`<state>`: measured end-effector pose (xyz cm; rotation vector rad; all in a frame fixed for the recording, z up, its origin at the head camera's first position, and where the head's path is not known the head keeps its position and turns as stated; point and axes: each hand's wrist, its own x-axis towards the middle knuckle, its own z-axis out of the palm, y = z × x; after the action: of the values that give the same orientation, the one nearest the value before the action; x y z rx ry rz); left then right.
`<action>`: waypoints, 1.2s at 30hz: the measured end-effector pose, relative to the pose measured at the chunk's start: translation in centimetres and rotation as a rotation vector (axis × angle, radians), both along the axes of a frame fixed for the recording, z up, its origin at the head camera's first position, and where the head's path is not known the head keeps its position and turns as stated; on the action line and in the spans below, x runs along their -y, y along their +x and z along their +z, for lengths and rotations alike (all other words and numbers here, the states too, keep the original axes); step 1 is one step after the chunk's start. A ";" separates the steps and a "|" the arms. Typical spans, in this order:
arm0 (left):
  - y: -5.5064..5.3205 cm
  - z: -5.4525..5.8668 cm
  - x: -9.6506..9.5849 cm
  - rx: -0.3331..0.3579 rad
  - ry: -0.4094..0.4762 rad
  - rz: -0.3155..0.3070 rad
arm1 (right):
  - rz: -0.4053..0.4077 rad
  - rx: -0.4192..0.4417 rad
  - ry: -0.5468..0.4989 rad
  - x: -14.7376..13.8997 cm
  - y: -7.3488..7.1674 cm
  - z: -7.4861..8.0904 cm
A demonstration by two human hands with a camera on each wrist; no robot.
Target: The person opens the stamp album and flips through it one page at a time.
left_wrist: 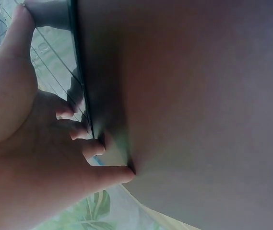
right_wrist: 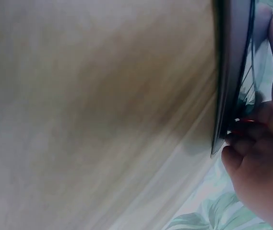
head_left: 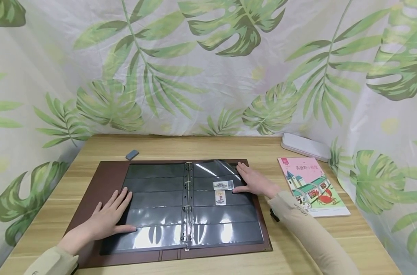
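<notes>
A brown ring binder lies spread on the table, with black pocket pages on both sides of its metal rings. My left hand rests on the left page's outer edge, fingers spread, thumb low on the page. On the right page, two small stamps sit one above the other: a wide grey one and a light upright one. My right hand touches that page's upper right edge, its thumb beside the wide stamp. Both wrist views show fingertips at the binder's edges.
Behind the binder's left side lies a small blue-grey eraser-like block. To the right are a pink picture book with a red crab on its cover and a pale oblong case. A leaf-patterned curtain hangs behind the wooden table.
</notes>
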<state>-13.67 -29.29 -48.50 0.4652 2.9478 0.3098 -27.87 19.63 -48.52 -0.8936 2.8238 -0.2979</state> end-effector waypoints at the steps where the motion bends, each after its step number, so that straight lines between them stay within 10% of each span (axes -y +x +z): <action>1: 0.0 0.0 0.0 -0.006 0.000 -0.002 | 0.005 0.009 -0.021 0.0 0.0 0.1; 18: 0.1 0.2 0.0 -0.022 -0.004 -0.007 | -0.139 0.045 -0.425 -0.2 0.6 2.2; 26: 0.1 0.1 0.1 -0.016 0.007 0.001 | -0.306 0.272 -0.684 -0.5 1.1 3.9; 36: 0.3 0.4 0.0 -0.029 -0.004 -0.007 | -0.310 0.519 -0.621 -2.0 2.0 4.9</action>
<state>-13.39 -29.28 -48.15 0.4838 2.9735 0.2983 -25.90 21.68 -43.61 -0.3595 2.3730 -1.2880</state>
